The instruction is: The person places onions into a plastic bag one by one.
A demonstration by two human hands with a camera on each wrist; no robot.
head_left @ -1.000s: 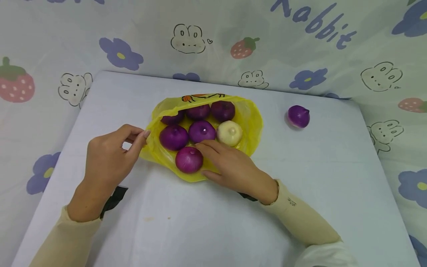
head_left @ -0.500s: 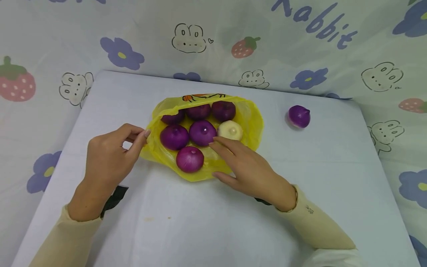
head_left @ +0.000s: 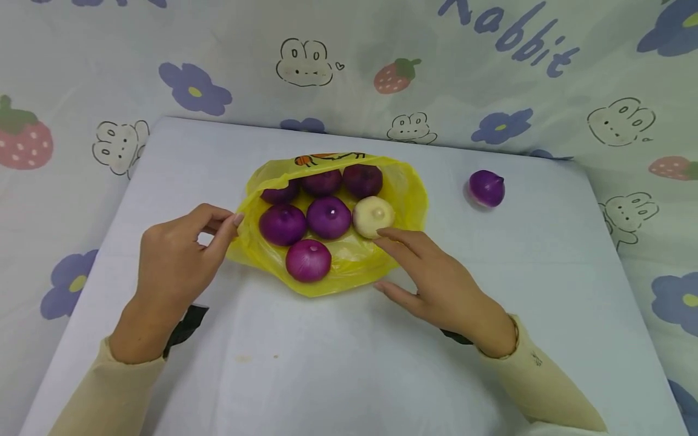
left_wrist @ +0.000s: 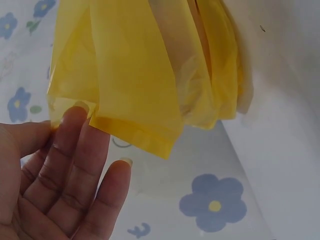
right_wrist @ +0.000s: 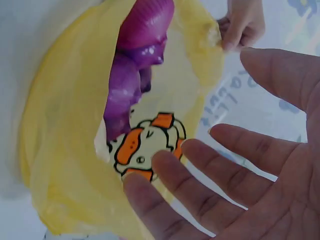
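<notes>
A yellow plastic bag (head_left: 349, 281) lies with its mouth spread on the table, a cartoon print on its far side. Several purple onions (head_left: 329, 217) sit inside it, along with one pale, cream-coloured onion (head_left: 373, 217). My left hand (head_left: 180, 257) pinches the bag's left edge between thumb and fingers; the left wrist view shows its fingertips (left_wrist: 77, 112) at the yellow plastic. To the right of the mouth, my right hand (head_left: 436, 281) holds nothing, its fingers apart and relaxed. In the head view its fingertips overlap the bag's near right rim, just below the cream onion.
One purple onion (head_left: 486, 188) lies alone on the white tabletop (head_left: 545, 254), right of the bag. Behind the table hangs a cloth (head_left: 349, 36) printed with rabbits, flowers and strawberries. Small marks (head_left: 275, 356) show near the table's front.
My right hand has moved right, from over the onions in the bag to the bag's right rim. The left hand keeps its pinch on the left edge.
</notes>
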